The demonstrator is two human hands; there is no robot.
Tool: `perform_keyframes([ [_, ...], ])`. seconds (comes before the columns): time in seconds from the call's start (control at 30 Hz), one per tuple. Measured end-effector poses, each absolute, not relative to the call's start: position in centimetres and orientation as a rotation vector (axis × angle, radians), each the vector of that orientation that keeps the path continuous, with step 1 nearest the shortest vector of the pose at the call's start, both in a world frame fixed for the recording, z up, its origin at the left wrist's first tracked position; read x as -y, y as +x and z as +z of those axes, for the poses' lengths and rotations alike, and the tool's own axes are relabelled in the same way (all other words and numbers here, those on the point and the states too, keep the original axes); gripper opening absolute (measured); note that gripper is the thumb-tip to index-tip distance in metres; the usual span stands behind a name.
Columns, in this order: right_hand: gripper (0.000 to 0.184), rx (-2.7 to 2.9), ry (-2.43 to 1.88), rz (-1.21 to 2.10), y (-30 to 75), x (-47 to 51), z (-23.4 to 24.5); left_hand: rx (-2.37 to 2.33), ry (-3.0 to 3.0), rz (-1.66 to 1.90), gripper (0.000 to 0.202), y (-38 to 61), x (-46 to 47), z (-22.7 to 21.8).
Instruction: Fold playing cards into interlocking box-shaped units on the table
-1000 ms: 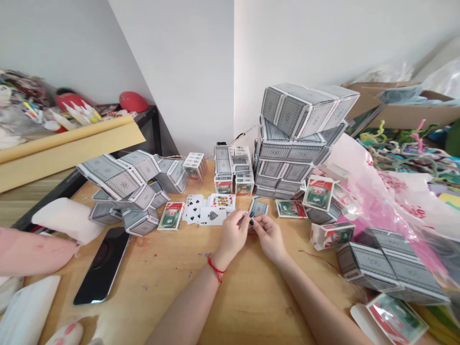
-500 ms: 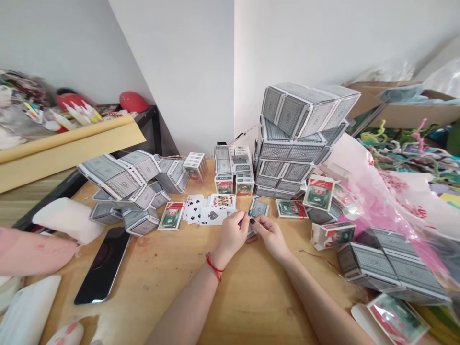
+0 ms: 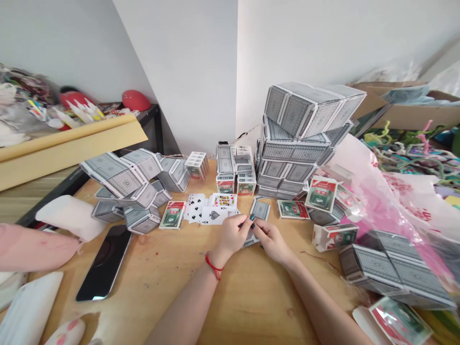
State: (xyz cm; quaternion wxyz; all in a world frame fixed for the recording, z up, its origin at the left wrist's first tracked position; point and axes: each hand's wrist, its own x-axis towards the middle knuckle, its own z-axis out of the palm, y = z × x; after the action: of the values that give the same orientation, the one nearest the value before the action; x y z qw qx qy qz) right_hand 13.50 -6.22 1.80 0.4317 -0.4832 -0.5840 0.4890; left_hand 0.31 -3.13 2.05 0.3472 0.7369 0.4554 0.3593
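My left hand point(image 3: 233, 235), with a red cord bracelet point(image 3: 214, 267) at its wrist, is closed, thumb and fingers pinched together. Meeting it at the fingertips, my right hand point(image 3: 270, 239) is closed too. Between and below the fingers shows a grey-backed playing card point(image 3: 250, 239), mostly covered by both hands. Just beyond them another card point(image 3: 260, 209) lies face down on the wooden table point(image 3: 179, 287). To the left, face-up cards point(image 3: 212, 215) lie spread in a pile, an ace of spades on top. Beside that pile is a red-and-green card box point(image 3: 173, 215).
A tall stack of blocks made from cards point(image 3: 294, 143) stands at the back right. More card blocks point(image 3: 131, 179) are piled at left, near a phone point(image 3: 104, 263). Card boxes point(image 3: 321, 192) and a plastic bag point(image 3: 391, 187) crowd the right side.
The view has shifted slightly. My hands have moved a little on the card between them, and more of its grey back now shows below the fingers.
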Motion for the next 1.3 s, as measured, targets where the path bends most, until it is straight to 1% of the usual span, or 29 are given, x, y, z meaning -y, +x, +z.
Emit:
perform_keyframes([
  [0.47, 0.029, 1.49, -1.293, 1.006, 12.8, 6.5, 1.6, -1.21, 1.757, 0.978, 0.037, 0.4, 2.9, 1.9],
  [0.7, 0.035, 1.526, -1.293, 0.992, 12.5, 6.7, 1.5, -1.095, 1.477, 0.991, 0.039, 0.4, 2.6, 1.9],
  [0.97, 0.035, 1.597, -1.314, 0.899, 12.6, 6.7, 1.6, -1.074, 1.439, 1.0, 0.038, 0.5, 2.6, 2.4],
  [1.13, 0.036, 1.497, -1.292, 0.96, 12.6, 6.6, 1.4, -1.107, 1.49, 1.037, 0.037, 0.7, 2.6, 2.3],
  [1.3, 0.025, 1.334, -1.247, 1.099, 12.4, 6.7, 1.1, -1.267, 1.562, 1.143, 0.035, 0.8, 2.7, 2.0],
])
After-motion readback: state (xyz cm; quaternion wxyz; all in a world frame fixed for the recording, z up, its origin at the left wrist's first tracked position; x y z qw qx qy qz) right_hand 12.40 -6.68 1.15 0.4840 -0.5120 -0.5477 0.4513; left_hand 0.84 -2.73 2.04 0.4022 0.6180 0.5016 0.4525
